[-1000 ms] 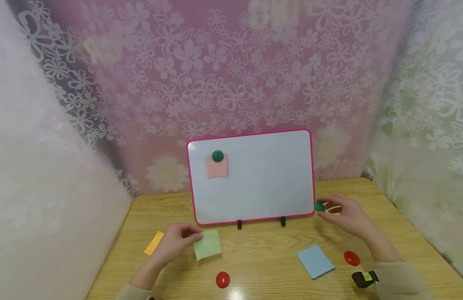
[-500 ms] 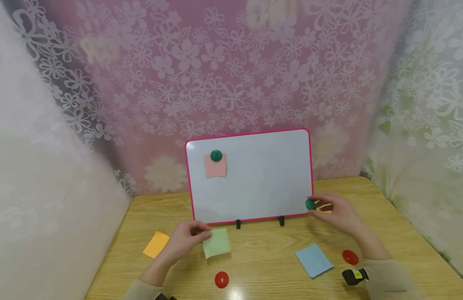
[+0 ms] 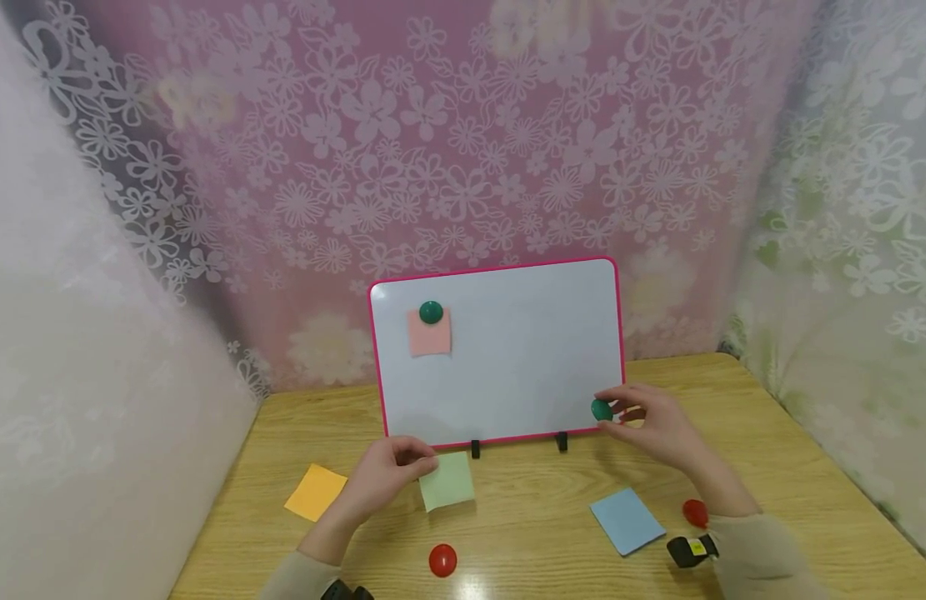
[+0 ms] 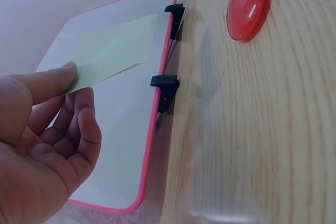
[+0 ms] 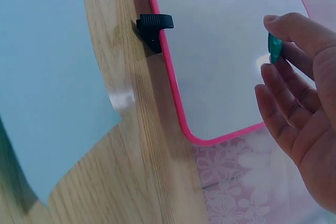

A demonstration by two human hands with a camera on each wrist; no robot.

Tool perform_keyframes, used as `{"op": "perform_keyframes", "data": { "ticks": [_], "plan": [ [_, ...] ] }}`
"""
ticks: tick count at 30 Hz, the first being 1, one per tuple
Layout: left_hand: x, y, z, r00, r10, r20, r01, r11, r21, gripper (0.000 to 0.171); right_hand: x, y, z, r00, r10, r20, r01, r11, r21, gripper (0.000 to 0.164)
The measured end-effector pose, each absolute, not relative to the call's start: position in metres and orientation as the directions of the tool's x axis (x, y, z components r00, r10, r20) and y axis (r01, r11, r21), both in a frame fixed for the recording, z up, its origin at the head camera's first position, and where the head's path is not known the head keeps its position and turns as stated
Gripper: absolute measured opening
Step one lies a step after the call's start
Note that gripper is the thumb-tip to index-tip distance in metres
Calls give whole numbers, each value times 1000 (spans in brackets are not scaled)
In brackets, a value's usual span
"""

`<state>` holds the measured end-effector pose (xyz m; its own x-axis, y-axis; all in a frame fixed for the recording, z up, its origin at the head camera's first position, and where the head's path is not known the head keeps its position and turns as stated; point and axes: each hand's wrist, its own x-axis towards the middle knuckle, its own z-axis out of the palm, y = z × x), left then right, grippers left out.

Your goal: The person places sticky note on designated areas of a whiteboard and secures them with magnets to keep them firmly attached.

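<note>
My left hand (image 3: 383, 477) pinches a pale green sticky note (image 3: 447, 482) by its upper left corner, in front of the whiteboard's lower edge. In the left wrist view the thumb presses on the face of the green note (image 4: 118, 48). Over at the board's lower right corner, my right hand (image 3: 653, 425) holds a round green magnet (image 3: 601, 410) between thumb and fingers; the right wrist view shows the magnet (image 5: 274, 48) edge-on, held before the white surface. The pink-framed whiteboard (image 3: 523, 350) carries a pink sticky note (image 3: 430, 337) beneath another green magnet (image 3: 431, 312).
An orange sticky note (image 3: 315, 492) lies left of my left forearm. On the wooden table (image 3: 530, 525) are a red magnet (image 3: 443, 560), a blue sticky note (image 3: 628, 521) and a second red magnet (image 3: 695, 512) by my right wrist. Black clips (image 3: 475, 449) support the board.
My left hand has moved right with the green note, uncovering more of the orange one. The right hand has come left with its magnet, from beside the board to in front of its corner.
</note>
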<state>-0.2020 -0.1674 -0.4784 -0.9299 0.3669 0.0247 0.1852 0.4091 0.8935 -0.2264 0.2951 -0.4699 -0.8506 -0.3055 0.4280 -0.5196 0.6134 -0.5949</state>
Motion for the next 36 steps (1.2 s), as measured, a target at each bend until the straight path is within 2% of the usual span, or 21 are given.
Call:
{"op": "perform_keyframes", "data": {
  "ticks": [18, 36],
  "plan": [
    [-212, -140, -472, -916, 396, 61, 217, 362, 907, 12, -234, 275, -473, -808, -347, 477, -587, 549, -595, 40],
    [-223, -114, -474, -907, 413, 79, 239, 352, 905, 14, -235, 260, -469, -805, -365, 468, -593, 517, -617, 39]
  ]
}}
